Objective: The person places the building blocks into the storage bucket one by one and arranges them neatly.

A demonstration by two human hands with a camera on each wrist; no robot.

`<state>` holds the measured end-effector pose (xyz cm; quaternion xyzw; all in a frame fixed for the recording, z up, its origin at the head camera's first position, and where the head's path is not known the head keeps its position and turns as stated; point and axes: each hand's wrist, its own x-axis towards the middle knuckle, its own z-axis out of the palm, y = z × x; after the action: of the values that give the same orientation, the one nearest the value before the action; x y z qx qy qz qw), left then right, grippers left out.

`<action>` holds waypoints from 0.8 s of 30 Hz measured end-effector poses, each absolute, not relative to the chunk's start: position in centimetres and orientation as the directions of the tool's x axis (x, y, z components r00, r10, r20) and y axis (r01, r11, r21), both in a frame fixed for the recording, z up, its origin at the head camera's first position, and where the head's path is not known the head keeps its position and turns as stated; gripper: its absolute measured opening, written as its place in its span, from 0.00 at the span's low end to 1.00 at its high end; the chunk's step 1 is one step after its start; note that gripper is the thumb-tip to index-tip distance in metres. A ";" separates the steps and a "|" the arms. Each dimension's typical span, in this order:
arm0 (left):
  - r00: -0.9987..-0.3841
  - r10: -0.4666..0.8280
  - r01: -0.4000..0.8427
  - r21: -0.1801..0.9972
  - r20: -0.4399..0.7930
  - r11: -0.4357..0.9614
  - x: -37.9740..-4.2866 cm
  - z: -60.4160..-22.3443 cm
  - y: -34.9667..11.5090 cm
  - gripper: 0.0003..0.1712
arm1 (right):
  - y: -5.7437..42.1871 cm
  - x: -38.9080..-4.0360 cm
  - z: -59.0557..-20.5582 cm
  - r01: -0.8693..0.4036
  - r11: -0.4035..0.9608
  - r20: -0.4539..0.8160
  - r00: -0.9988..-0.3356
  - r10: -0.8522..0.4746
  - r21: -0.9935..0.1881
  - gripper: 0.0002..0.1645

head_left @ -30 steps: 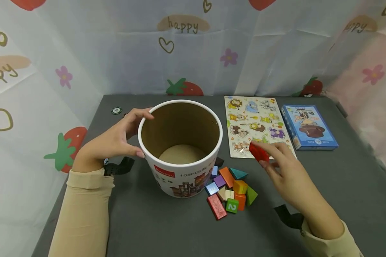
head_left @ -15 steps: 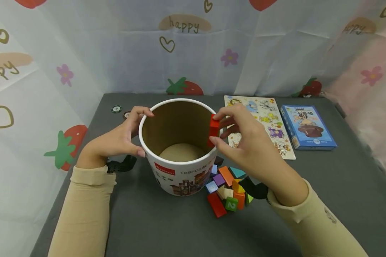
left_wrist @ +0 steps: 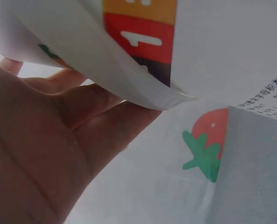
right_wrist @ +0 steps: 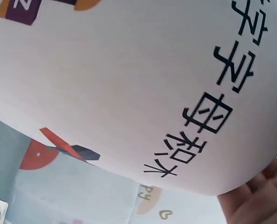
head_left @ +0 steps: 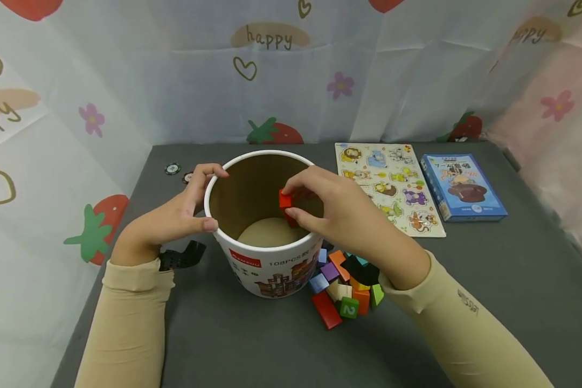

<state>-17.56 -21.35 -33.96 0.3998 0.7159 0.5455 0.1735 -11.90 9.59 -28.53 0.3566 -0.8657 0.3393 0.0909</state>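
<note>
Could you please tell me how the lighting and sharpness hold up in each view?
Head view: soft, fairly even light, with the bucket darker inside and the green block showing a readable 2; left wrist view: the left hand shaded against brighter cloth; right wrist view: large black lettering crisp.

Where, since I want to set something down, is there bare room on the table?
One bare patch of table is in front of the bucket, between the left sleeve and right sleeve. Another lies right of the right sleeve, nearer than the blue box. It is crowded right of the bucket: the block pile, with the puzzle board behind.
</note>
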 end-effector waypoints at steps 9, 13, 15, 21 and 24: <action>-0.621 0.762 0.407 0.907 0.186 0.110 -17.8 -34.0 -21.2 0.41 | 13.4 -9.6 -29.6 -0.686 0.555 0.552 -0.720 -0.421 -0.470 0.20; -0.618 0.763 0.409 0.907 0.192 0.103 -17.6 -34.1 -21.2 0.40 | 16.3 -8.0 -31.8 -0.559 0.656 0.468 -0.818 -0.334 -0.508 0.24; -0.615 0.764 0.411 0.906 0.196 0.098 -17.6 -34.1 -21.1 0.40 | 17.6 -7.5 -33.4 -0.493 0.702 0.368 -0.866 -0.339 -0.515 0.22; -0.617 0.761 0.416 0.904 0.200 0.100 -17.7 -34.2 -21.2 0.41 | 20.2 -6.8 -38.4 -0.402 0.800 0.061 -0.905 -0.421 -0.446 0.19; -0.617 0.761 0.417 0.903 0.198 0.103 -17.7 -34.2 -21.3 0.40 | 20.7 -6.3 -40.2 -0.424 0.789 -0.018 -0.877 -0.481 -0.445 0.23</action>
<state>-17.66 -21.26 -34.24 0.4065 0.7249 0.5321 0.1618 -6.34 20.65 -40.21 0.2397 -0.9435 0.2194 -0.0651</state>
